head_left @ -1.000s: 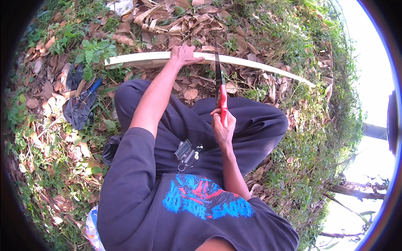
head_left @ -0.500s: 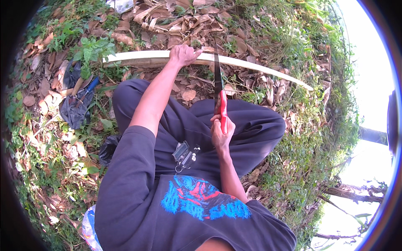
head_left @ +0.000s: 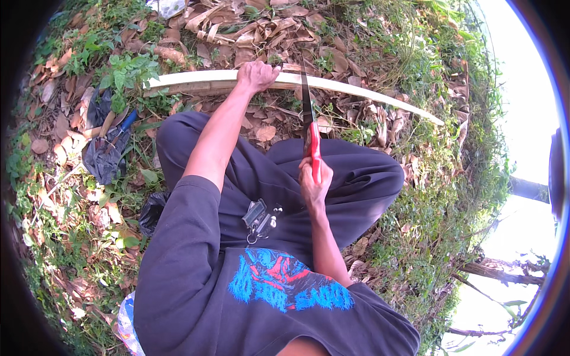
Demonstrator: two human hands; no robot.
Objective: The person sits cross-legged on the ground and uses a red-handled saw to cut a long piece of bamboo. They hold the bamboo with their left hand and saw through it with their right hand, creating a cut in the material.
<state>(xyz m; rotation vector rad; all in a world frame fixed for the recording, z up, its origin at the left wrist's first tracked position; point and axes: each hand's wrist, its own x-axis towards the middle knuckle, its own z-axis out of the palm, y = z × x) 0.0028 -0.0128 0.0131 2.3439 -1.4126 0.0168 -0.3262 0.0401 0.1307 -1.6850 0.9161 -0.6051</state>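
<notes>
A long pale wooden strip point(head_left: 368, 97) lies across the ground before my crossed legs, looking bowed in this view. My left hand point(head_left: 257, 77) is closed over it, left of its middle, with the knuckles up. In my right hand point(head_left: 315, 178) is a hand saw point(head_left: 307, 107) with a red handle and a dark narrow blade. The blade points away from me and crosses the strip just right of my left hand. Beneath the strip's left part runs a browner length of wood point(head_left: 205, 87).
To the left, tools with wooden and blue handles point(head_left: 128, 120) lie on a black plastic bag point(head_left: 107, 157). A bunch of keys point(head_left: 256, 222) rests on my lap. Dry leaves point(head_left: 237, 35) and grass cover the ground. A branch point(head_left: 504, 273) lies at the far right.
My right hand has pushed the saw slightly forward, away from me, across the strip. The left hand keeps its hold on the wood, almost unmoved.
</notes>
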